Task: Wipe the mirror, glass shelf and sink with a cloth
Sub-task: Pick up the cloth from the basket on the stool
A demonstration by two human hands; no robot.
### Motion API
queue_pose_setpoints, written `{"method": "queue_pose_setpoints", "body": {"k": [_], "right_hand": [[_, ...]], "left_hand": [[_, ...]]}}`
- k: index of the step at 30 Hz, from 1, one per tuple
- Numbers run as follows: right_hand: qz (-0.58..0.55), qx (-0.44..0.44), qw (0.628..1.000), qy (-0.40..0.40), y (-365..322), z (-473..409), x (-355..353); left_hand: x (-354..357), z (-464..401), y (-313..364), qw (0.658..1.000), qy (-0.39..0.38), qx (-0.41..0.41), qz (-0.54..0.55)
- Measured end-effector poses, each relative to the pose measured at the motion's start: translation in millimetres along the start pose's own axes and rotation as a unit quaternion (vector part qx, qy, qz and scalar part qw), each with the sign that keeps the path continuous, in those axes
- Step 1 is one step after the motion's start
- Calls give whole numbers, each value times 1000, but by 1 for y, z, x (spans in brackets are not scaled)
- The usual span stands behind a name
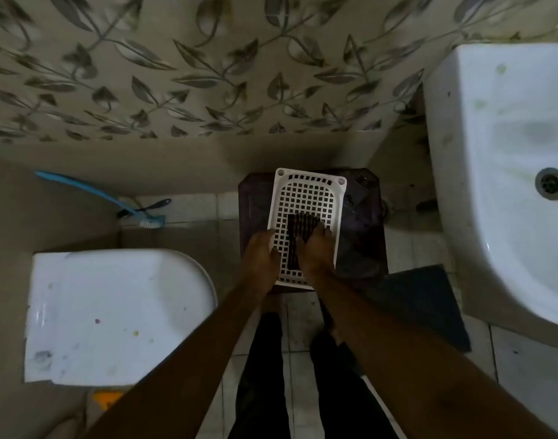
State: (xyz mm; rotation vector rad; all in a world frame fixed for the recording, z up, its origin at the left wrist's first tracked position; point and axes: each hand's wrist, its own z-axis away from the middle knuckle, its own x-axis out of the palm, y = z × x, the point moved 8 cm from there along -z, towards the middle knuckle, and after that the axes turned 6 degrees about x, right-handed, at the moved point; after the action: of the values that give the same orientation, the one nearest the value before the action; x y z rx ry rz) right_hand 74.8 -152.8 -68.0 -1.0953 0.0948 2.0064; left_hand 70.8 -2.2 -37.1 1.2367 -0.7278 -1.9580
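The white sink (505,172) is at the right, with its drain (549,184) near the frame edge. Low in the middle, a white plastic lattice basket (306,198) lies over a dark purple stool (363,236). My left hand (260,258) grips the basket's near left edge. My right hand (314,253) holds its near right part, fingers curled over the lattice. A dark ribbed item (303,224), possibly a cloth, shows through the lattice between my hands. The mirror and glass shelf are out of view.
A white toilet (113,315) with its lid down stands at the left. A blue toilet brush (97,193) leans in the corner behind it. A dark mat (423,302) lies on the tiled floor under the sink. My legs stand below the stool.
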Motion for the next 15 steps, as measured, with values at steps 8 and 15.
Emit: {"method": "queue_pose_setpoints", "body": {"k": [8, 15], "right_hand": [[80, 21, 996, 23, -5, -9, -3], [68, -3, 997, 38, -10, -14, -4]], "left_hand": [[6, 2, 15, 999, -26, -24, 4], [4, -5, 11, 998, -27, -51, 6]]}}
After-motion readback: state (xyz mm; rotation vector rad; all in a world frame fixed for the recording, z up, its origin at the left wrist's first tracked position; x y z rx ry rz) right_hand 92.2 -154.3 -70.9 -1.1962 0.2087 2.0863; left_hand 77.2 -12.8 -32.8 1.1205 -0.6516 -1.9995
